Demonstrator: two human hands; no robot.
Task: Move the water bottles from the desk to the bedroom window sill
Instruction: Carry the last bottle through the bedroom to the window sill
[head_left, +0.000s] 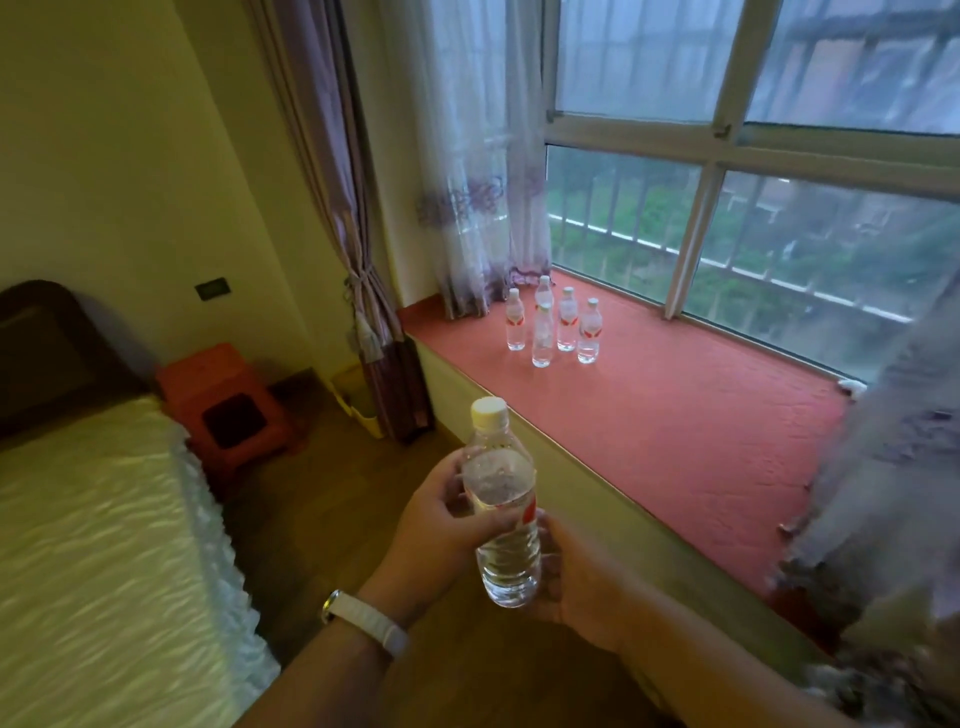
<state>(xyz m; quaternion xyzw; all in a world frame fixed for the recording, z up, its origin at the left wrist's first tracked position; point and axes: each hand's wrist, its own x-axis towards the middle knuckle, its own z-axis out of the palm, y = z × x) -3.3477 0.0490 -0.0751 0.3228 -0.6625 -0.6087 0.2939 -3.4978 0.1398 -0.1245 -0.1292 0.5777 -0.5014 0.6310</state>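
A clear water bottle (503, 506) with a white cap and a red-and-white label is upright in front of me, above the wooden floor. My left hand (441, 525) wraps its middle from the left. My right hand (576, 582) cups its lower part from the right and behind. Several more bottles (553, 325) of the same kind stand close together at the far end of the red window sill (701, 441), near the sheer curtain. The sill runs along my right side under the window.
A bed (93, 545) with a pale cover fills the left. An orange stool (228, 400) and a yellow bin (356, 397) sit by the tied curtain (374, 332). Another curtain (893, 493) hangs over the sill's near end at right. Wooden floor lies between bed and sill.
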